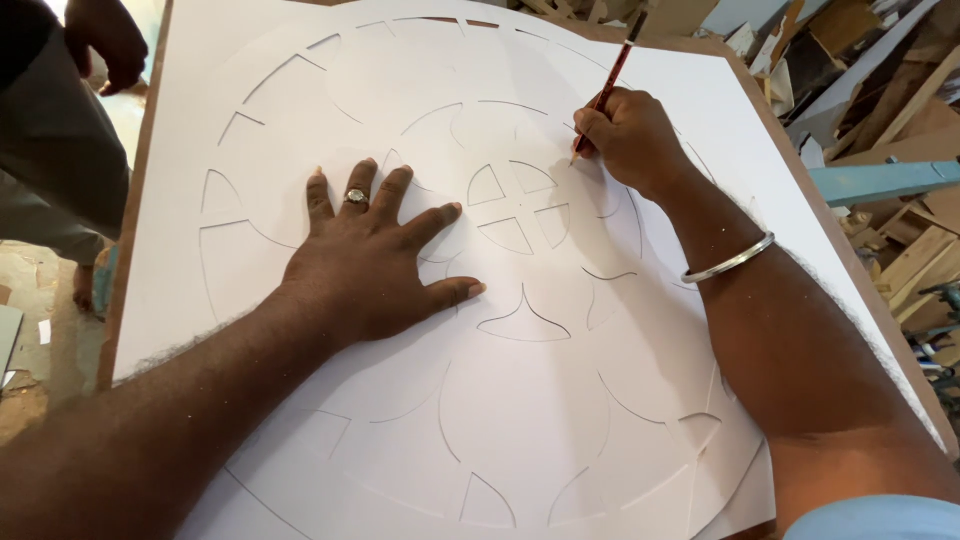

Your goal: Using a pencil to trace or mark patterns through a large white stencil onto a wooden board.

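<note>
1. A large round white stencil (500, 400), cut through with curved and wedge-shaped openings, lies flat on a white sheet (780, 180) that covers most of the brown surface (125, 240).
2. The left hand (375, 255) rests palm down on the stencil, left of its middle, fingers spread wide and pressed flat; a ring (356, 197) sits on one finger.
3. The right hand (630, 140) is closed around a red pencil (608, 90), pinching it near the lower end. The tip touches the stencil just right of the small four-part circle (520, 207) at the centre, and the shaft leans up and away towards the far edge.
4. A silver bangle (728, 261) circles the right wrist, and the right forearm lies across the right part of the stencil, hiding some cut-outs beneath it.
5. The left forearm crosses the lower left part of the stencil and covers its edge there.
6. At the upper left another person (50, 130) in grey clothing stands beside the surface, one hand hanging near its far corner.
7. To the right, past the edge of the surface, lies a heap of wood offcuts (900, 250), with a light blue bar (880, 182) sticking out over it.
8. No container shows anywhere in view.
</note>
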